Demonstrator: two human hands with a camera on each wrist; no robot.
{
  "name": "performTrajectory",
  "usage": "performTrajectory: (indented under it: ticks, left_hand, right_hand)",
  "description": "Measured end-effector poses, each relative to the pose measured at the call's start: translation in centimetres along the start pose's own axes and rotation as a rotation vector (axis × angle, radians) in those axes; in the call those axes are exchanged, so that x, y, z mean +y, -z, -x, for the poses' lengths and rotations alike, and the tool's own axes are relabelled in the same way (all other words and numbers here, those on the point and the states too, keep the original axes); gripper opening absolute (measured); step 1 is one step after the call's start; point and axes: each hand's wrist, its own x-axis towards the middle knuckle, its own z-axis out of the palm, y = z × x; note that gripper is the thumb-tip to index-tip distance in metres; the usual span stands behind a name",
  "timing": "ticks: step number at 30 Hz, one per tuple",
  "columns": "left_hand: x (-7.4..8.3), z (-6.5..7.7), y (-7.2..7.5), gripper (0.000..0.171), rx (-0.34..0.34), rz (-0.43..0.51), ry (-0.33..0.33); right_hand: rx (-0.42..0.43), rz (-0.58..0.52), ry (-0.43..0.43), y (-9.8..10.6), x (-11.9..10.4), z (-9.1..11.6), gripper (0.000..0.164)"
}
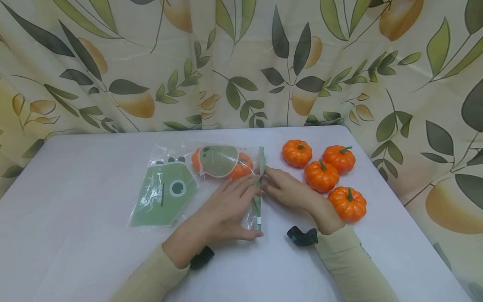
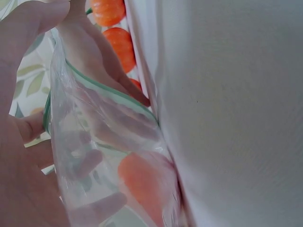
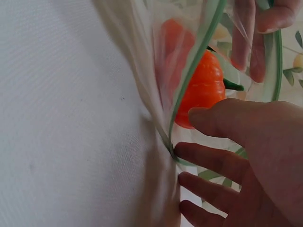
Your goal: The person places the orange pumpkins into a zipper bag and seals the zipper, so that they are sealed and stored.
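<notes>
A clear zip bag (image 1: 166, 197) with a green printed face and green zip edge lies at the table's middle left. Inside it, orange toy pumpkins (image 1: 242, 165) show through, partly behind the print. My left hand (image 1: 230, 201) lies over the mouth end, its fingers on the plastic and its thumb spread apart. At the green-edged mouth, my right hand (image 1: 286, 188) touches the rim with extended fingers. In the right wrist view the mouth gapes, and a pumpkin (image 3: 202, 90) sits there beside the right thumb. Some fingertips are hidden in the head view.
Several loose toy pumpkins (image 1: 321, 176) stand to the right, close beyond the right hand. A white cloth covers the table (image 1: 75, 188). Behind its back edge hangs a leaf-patterned curtain (image 1: 241, 63). Dark wrist devices (image 1: 303, 236) stick out by both sleeves.
</notes>
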Motion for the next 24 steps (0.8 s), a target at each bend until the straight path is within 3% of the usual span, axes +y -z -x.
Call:
performTrajectory:
  ticks: [6, 12, 18, 24]
  left_hand:
    - [0.0, 0.0, 0.0, 0.080, -0.006, -0.013, -0.001]
    - [0.0, 0.1, -0.1, 0.086, -0.015, -0.009, 0.011]
    - [0.2, -0.1, -0.3, 0.098, -0.062, -0.013, 0.048]
    - [0.4, -0.1, -0.5, 0.106, -0.048, -0.027, 0.050]
  right_hand:
    - [-0.001, 0.103, -0.009, -0.3, -0.5, -0.1, 0.055]
    - [0.018, 0.062, -0.009, -0.1, -0.2, 0.1, 0.051]
    - [0.090, 0.018, -0.036, 1.8, 0.0, 1.2, 0.040]
    - [0.196, 0.040, -0.054, 4.3, 0.0, 2.3, 0.038]
